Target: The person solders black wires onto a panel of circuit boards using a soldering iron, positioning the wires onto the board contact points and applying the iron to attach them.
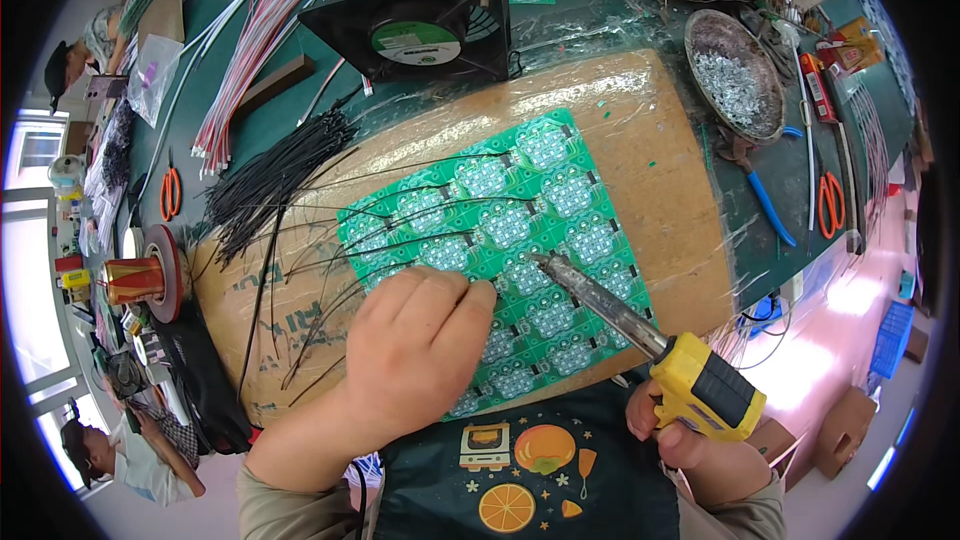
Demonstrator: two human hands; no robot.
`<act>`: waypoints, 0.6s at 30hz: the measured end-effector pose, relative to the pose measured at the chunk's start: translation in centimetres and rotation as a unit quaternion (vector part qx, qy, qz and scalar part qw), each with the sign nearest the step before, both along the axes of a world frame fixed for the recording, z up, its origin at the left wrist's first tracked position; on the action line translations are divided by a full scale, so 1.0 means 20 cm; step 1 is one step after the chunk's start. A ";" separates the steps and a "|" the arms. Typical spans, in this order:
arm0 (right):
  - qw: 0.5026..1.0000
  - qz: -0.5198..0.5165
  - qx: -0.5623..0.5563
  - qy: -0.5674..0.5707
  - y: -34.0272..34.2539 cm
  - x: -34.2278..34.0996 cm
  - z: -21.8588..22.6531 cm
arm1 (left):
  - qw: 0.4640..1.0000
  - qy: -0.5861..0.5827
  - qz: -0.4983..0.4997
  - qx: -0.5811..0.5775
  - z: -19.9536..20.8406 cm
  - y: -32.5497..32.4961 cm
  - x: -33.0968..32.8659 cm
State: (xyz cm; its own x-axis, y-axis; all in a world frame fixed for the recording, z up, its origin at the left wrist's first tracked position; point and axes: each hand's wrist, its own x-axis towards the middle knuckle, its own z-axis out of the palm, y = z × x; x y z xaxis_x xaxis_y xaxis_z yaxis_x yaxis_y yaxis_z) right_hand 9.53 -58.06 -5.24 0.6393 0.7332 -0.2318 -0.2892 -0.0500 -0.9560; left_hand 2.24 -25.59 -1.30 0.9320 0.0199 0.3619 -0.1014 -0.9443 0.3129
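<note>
A green circuit board panel (515, 210) carries rows of white-marked round modules and lies tilted on a brown cardboard sheet (660, 170). Thin black wires (385, 198) run leftward from several modules on its left half. My left hand (415, 345) rests over the panel's lower left, fingers closed in a pinch; what they hold is hidden under the knuckles. In my right hand (665, 430) is a yellow and black soldering iron (705, 385) with a pistol-style handle. Its metal barrel points up and left, the tip over a module near the panel's middle.
A black fan (410, 15) stands behind the panel. Bundled black wires (285, 155) and a solder spool (145, 280) lie left. A round metal dish (735, 75) of silvery scraps, blue-handled pliers (768, 205) and orange scissors (830, 205) lie right. Other people (140, 455) sit at left.
</note>
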 end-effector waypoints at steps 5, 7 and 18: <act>0.994 0.005 0.040 0.100 -0.11 0.02 -0.06 | 0.988 0.059 0.035 -0.135 0.13 0.08 0.01; 0.979 0.018 0.042 0.196 -0.21 0.02 -0.15 | 0.987 0.082 0.039 -0.135 0.20 0.14 0.03; 0.984 -0.067 0.085 0.140 -0.01 0.07 0.02 | 0.987 0.061 0.013 -0.145 0.17 -0.02 0.20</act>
State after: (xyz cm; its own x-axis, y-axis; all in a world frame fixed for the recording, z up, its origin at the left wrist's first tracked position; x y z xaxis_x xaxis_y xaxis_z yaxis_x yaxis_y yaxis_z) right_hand 10.86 -58.21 -4.81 0.6620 0.6897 -0.2936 -0.5356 0.1612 -0.8289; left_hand 6.31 -26.09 2.05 0.9662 0.1310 0.2220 -0.0225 -0.8152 0.5787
